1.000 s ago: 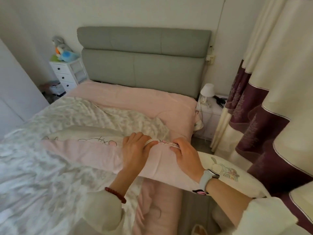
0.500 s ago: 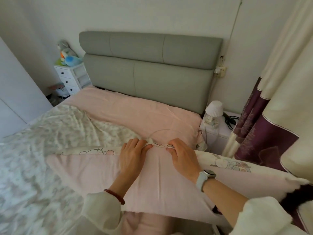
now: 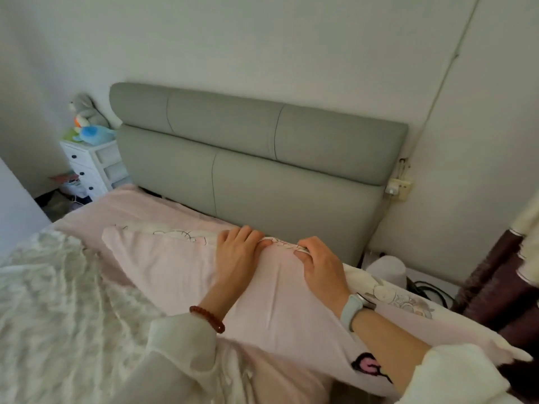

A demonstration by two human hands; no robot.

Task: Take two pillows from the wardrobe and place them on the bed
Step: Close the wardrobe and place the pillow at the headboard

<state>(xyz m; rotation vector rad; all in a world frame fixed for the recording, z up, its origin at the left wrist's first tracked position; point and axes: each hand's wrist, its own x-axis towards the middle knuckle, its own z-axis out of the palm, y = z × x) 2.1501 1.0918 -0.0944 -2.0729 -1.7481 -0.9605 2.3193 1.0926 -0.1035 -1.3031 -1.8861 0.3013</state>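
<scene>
Below the grey headboard (image 3: 262,170), both hands (image 3: 237,258) (image 3: 322,268) curl their fingers (image 3: 248,233) around the pink pillow's (image 3: 180,266) far edge.

The pillow (image 3: 186,275) is soft matt pink cloth; the headboard (image 3: 262,158) looks like smooth grey upholstery, perhaps leatherette.

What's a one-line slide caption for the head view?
Both hands, left hand and right hand, grip a pink pillow at the grey headboard.
</scene>
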